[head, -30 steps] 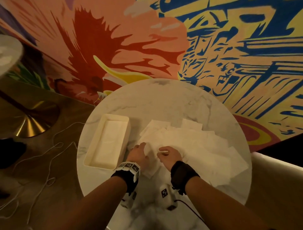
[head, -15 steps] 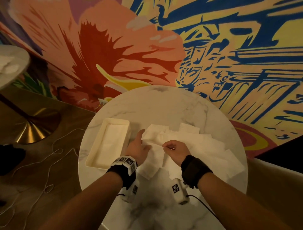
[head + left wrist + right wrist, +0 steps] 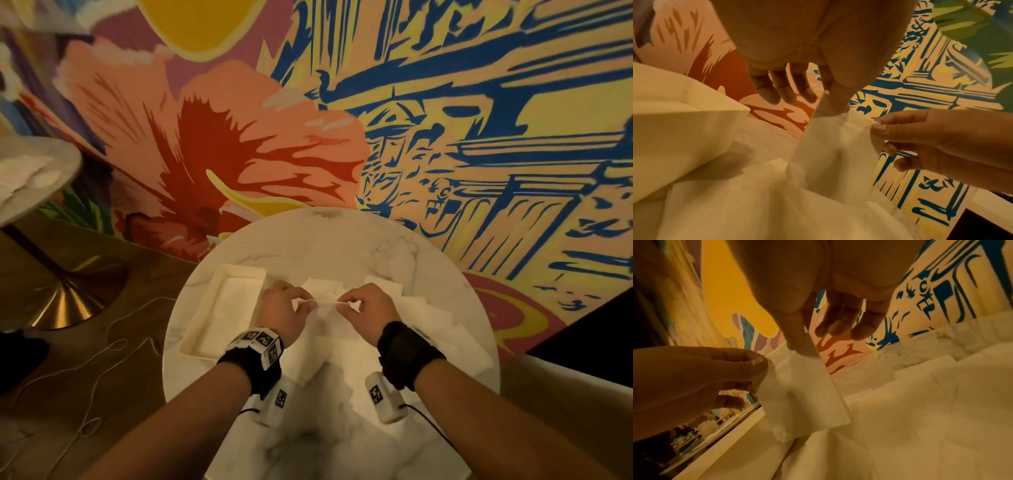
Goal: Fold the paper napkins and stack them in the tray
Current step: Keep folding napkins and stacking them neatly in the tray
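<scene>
Both hands hold one white paper napkin (image 3: 323,310) by its top edge, lifted above the loose napkin pile (image 3: 428,325) on the round marble table (image 3: 308,246). My left hand (image 3: 306,303) pinches the left corner between thumb and forefinger, seen close in the left wrist view (image 3: 833,105). My right hand (image 3: 342,305) pinches the right corner, seen in the right wrist view (image 3: 799,347). The napkin (image 3: 834,154) hangs down between them, its lower edge near the pile (image 3: 920,402). The cream rectangular tray (image 3: 205,329) lies just left of my left hand, with a flat napkin layer in it.
A painted mural wall stands close behind the table. To the left are a second table (image 3: 34,178) with a brass base (image 3: 68,294) and a white cord (image 3: 113,342) on the wooden floor. A dark bench (image 3: 582,342) sits at the right.
The left hand went from lying on the pile to pinching the napkin's corner. Both hands rose and moved away from me with the napkin stretched between them.
</scene>
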The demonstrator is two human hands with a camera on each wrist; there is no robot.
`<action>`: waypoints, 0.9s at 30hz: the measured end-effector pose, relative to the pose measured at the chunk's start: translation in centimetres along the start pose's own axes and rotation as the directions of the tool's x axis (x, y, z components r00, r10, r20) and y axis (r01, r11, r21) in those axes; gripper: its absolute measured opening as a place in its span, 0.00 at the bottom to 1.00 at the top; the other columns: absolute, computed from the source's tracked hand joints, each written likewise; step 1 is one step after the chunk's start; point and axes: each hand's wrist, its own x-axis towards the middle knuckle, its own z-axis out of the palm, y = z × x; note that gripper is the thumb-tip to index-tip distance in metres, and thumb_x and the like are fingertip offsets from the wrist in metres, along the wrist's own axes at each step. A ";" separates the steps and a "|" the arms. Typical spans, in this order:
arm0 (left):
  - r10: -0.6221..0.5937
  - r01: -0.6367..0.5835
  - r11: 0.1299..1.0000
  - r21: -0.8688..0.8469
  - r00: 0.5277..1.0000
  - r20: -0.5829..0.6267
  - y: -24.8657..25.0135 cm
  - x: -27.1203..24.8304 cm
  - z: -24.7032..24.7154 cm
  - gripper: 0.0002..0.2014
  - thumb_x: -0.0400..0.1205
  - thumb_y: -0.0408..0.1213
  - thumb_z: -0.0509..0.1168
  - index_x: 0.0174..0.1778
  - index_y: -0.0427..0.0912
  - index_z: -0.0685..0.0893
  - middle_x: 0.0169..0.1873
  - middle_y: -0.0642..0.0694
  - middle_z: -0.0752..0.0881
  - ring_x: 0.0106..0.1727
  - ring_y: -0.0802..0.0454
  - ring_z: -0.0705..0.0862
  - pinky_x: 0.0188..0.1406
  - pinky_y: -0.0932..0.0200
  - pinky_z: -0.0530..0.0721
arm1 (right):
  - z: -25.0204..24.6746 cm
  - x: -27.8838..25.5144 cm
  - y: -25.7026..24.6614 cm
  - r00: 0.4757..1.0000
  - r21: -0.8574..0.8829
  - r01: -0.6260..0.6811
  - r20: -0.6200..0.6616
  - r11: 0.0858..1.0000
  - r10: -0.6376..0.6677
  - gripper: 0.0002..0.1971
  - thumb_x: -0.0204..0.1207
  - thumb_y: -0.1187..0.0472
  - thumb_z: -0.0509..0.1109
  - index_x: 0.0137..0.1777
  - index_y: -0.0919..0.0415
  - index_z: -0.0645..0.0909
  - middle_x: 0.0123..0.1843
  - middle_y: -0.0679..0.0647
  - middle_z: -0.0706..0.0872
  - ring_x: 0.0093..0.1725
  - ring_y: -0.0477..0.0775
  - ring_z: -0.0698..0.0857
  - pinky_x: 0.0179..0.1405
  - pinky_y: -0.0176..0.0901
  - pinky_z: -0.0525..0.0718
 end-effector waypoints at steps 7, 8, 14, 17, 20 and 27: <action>0.121 -0.121 0.993 -0.003 0.989 0.091 1.4 -1.1 -0.8 0.10 0.84 0.48 0.67 0.59 0.52 0.88 0.52 0.59 0.85 0.56 0.55 0.84 0.59 0.61 0.78 | -0.8 -0.3 -1.3 0.994 0.096 -0.006 0.105 0.995 -0.004 0.02 0.78 0.54 0.74 0.48 0.50 0.87 0.44 0.44 0.87 0.44 0.44 0.83 0.43 0.25 0.76; 0.126 -0.128 0.992 0.006 0.987 0.098 1.5 -1.1 -0.9 0.09 0.84 0.49 0.67 0.56 0.53 0.90 0.50 0.58 0.88 0.53 0.56 0.85 0.56 0.61 0.80 | -0.7 -0.4 -1.5 0.994 0.115 -0.005 0.112 0.993 -0.008 0.02 0.78 0.54 0.74 0.48 0.49 0.87 0.43 0.44 0.87 0.43 0.43 0.83 0.41 0.23 0.75; 0.121 -0.123 0.992 0.013 0.987 0.107 2.0 -1.1 -1.1 0.11 0.84 0.54 0.65 0.53 0.58 0.90 0.47 0.57 0.92 0.49 0.57 0.87 0.55 0.56 0.84 | -0.5 -0.6 -1.9 0.995 0.184 -0.008 0.095 0.983 -0.010 0.01 0.77 0.54 0.75 0.45 0.48 0.86 0.41 0.47 0.88 0.42 0.45 0.85 0.42 0.27 0.79; 0.158 -0.158 0.987 -0.007 0.981 0.113 2.5 -1.0 -1.6 0.10 0.85 0.51 0.66 0.54 0.56 0.92 0.49 0.58 0.92 0.48 0.60 0.86 0.52 0.67 0.82 | -0.6 -0.5 -2.0 0.996 0.225 -0.018 0.091 0.974 -0.003 0.05 0.76 0.55 0.76 0.40 0.45 0.86 0.41 0.46 0.89 0.44 0.45 0.87 0.46 0.32 0.82; 0.144 -0.139 0.989 -0.053 0.985 0.092 2.5 -0.6 -2.2 0.10 0.85 0.43 0.68 0.55 0.47 0.93 0.51 0.55 0.91 0.47 0.64 0.82 0.42 0.87 0.70 | -1.0 -0.1 -1.5 0.998 0.298 -0.055 0.047 0.953 0.043 0.09 0.75 0.58 0.77 0.36 0.43 0.87 0.40 0.46 0.90 0.45 0.49 0.88 0.51 0.46 0.88; 0.037 -0.031 0.969 -0.246 0.999 0.021 1.6 -0.5 -3.3 0.05 0.83 0.44 0.70 0.50 0.49 0.89 0.40 0.50 0.92 0.33 0.66 0.86 0.38 0.73 0.82 | -1.9 0.2 -1.3 0.990 0.465 -0.133 0.017 0.875 0.142 0.06 0.76 0.63 0.76 0.41 0.51 0.89 0.47 0.57 0.89 0.49 0.60 0.88 0.39 0.51 0.92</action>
